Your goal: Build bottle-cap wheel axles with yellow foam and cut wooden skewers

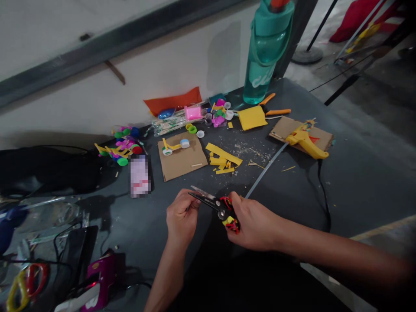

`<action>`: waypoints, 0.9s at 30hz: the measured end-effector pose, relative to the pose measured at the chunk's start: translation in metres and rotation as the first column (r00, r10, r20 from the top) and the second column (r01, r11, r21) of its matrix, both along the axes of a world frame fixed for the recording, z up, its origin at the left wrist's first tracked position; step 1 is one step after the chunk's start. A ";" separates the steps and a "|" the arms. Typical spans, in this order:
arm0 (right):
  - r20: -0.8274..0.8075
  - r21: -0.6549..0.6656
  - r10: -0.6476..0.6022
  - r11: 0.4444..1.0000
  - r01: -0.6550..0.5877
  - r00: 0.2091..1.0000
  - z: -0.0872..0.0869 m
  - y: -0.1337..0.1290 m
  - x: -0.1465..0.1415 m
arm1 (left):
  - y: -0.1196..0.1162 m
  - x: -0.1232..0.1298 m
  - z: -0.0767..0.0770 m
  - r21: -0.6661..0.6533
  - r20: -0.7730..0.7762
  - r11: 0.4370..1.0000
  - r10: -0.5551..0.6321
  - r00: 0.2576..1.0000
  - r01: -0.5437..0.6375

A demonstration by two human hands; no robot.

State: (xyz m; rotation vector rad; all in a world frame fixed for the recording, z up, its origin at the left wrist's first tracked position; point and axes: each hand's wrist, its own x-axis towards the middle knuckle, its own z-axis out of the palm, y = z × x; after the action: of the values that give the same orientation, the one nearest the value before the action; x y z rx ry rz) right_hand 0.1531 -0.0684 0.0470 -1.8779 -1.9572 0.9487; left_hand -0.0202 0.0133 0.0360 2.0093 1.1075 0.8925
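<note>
My right hand (pixel 255 223) is wrapped round the red and yellow handles of scissors (pixel 211 201). Their dark blades are parted and point left, toward my left hand (pixel 182 216). The fingertips of that hand are pinched together beside the blade tips; whatever is between them is too small or hidden to make out. Just beyond the hands lie cut yellow strips (pixel 224 159). On a cardboard square (pixel 182 167) rests a small yellow piece (pixel 175 147) with white and blue bottle caps at its ends.
A yellow glue gun (pixel 303 141) with a long glue stick lies on cardboard at the right, its cord running forward. A teal bottle (pixel 260 60) stands at the back. Colourful cap-wheeled pieces (pixel 121 147) and a phone (pixel 139 175) are at the left. A purple glue gun (pixel 100 281) sits front left.
</note>
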 end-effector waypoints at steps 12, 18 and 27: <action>-0.027 0.027 -0.025 0.999 0.026 0.999 -0.002 0.005 -0.001 | 0.002 0.000 0.000 -0.002 -0.020 0.999 0.033 0.999 -0.033; -0.013 0.038 -0.015 0.999 0.015 1.000 -0.003 0.006 -0.001 | 0.004 -0.001 -0.002 0.019 0.012 1.000 -0.009 1.000 0.008; -0.078 -0.010 0.058 0.998 -0.059 0.995 0.001 0.007 0.001 | 0.005 -0.002 -0.001 0.063 0.048 0.998 -0.034 0.998 0.031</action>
State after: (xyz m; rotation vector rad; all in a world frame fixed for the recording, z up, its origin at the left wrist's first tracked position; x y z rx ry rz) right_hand 0.1536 -0.0609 0.0476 -1.7713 -1.9745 1.0362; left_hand -0.0218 0.0180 0.0349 2.0389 1.0292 0.9651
